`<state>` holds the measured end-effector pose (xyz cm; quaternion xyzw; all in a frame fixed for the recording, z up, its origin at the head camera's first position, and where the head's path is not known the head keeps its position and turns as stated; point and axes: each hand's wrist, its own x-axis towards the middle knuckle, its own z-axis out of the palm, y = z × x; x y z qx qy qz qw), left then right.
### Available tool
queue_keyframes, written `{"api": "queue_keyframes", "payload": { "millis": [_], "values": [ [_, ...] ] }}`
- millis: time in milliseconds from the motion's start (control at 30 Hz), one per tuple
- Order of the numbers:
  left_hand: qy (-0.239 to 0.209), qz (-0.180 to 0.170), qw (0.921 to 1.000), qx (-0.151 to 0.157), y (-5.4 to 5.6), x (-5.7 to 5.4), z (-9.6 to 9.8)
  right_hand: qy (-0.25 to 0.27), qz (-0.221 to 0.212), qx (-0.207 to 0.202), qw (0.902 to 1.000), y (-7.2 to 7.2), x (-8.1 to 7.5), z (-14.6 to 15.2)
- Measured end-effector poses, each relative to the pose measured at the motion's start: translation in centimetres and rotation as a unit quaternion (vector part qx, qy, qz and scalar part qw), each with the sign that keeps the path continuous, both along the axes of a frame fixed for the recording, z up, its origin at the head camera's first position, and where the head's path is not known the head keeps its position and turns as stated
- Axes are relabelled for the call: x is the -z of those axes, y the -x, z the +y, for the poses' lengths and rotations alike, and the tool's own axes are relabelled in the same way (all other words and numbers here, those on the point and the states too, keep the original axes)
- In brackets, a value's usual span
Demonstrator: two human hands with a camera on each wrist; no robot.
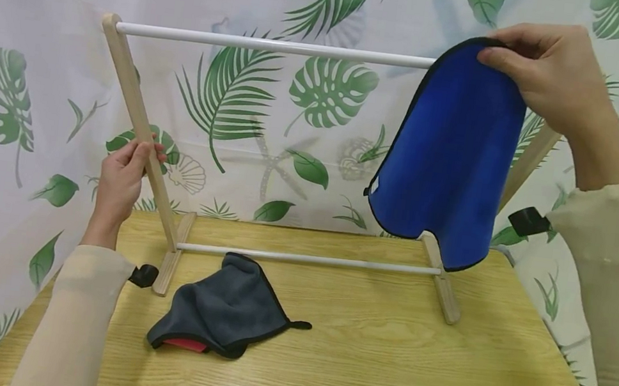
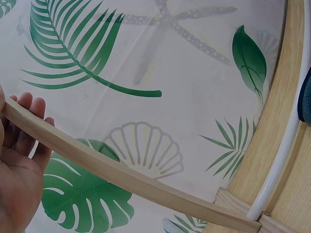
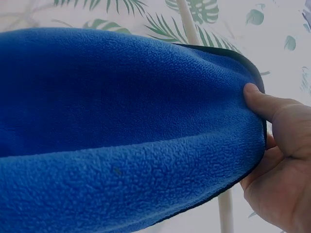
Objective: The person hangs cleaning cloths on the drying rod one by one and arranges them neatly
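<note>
My right hand (image 1: 558,75) pinches a blue cloth (image 1: 454,146) with black edging by its top edge, thumb on the near face. The cloth hangs down in front of the right end of the rack's white top rail (image 1: 275,46) and hides part of the right post. In the right wrist view the cloth's fuzzy surface (image 3: 121,107) fills most of the picture. My left hand (image 1: 121,179) grips the wooden left post (image 1: 133,94) partway up, fingers behind it. A dark grey cloth (image 1: 226,302) lies crumpled on the table, its red underside showing at the near edge.
The rack stands on wooden feet (image 1: 447,297) at the back of the wood-grain table (image 1: 380,369). A white lower rail (image 1: 307,259) joins the feet. Behind hangs a white sheet (image 1: 308,199) with green leaf prints. The grey cloth has a small black loop (image 1: 300,325).
</note>
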<state>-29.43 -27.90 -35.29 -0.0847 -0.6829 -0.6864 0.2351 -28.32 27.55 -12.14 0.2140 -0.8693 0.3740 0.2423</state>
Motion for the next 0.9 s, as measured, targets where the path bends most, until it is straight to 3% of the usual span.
{"api": "queue_keyframes", "payload": {
  "millis": [400, 700, 900],
  "values": [
    [-0.014, 0.007, 0.9998, 0.011, 0.1, 0.0, 0.1, 0.006, -0.038, 0.055, 0.9977, 2.4, -1.8, -0.1],
    [-0.016, 0.017, 0.9996, 0.014, 0.2, 0.1, -0.1, -0.091, -0.019, 0.108, 0.9898, 3.8, -2.0, 0.1],
    [-0.012, 0.013, 0.9998, 0.008, 0.2, 0.2, -0.2, -0.106, -0.031, 0.113, 0.9874, 4.6, -1.8, 0.3]
  ]
}}
